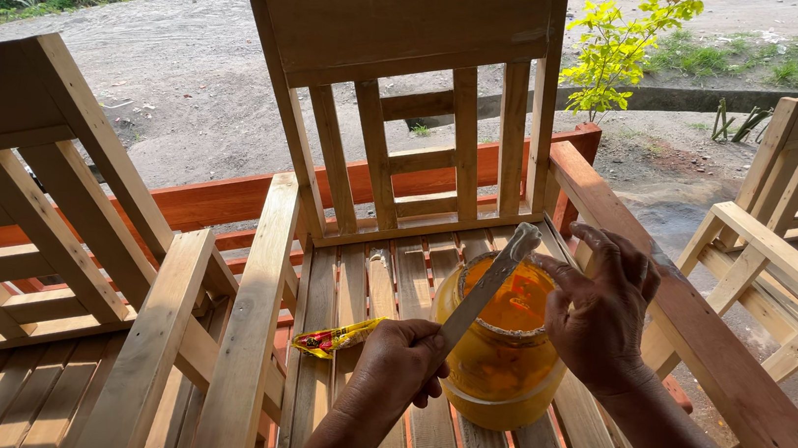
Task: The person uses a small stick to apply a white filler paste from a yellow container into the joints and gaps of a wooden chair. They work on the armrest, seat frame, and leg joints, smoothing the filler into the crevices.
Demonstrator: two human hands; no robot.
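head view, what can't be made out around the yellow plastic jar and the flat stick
- Lower part of the flat grey wooden stick: hidden inside the left hand.
- Contents of the yellow translucent plastic jar: only an orange tint shows; the level is unclear.
- Right hand palm side: turned away from the camera.
- Small red and yellow wrapper on the slatted wooden chair seat: too small to identify.

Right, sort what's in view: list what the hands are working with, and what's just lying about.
In use:
left hand gripping a flat stick
right hand at the stick's tip
yellow jar of orange paste
slatted chair seat beneath

Lying about:
red-yellow sachet
neighbouring wooden chairs
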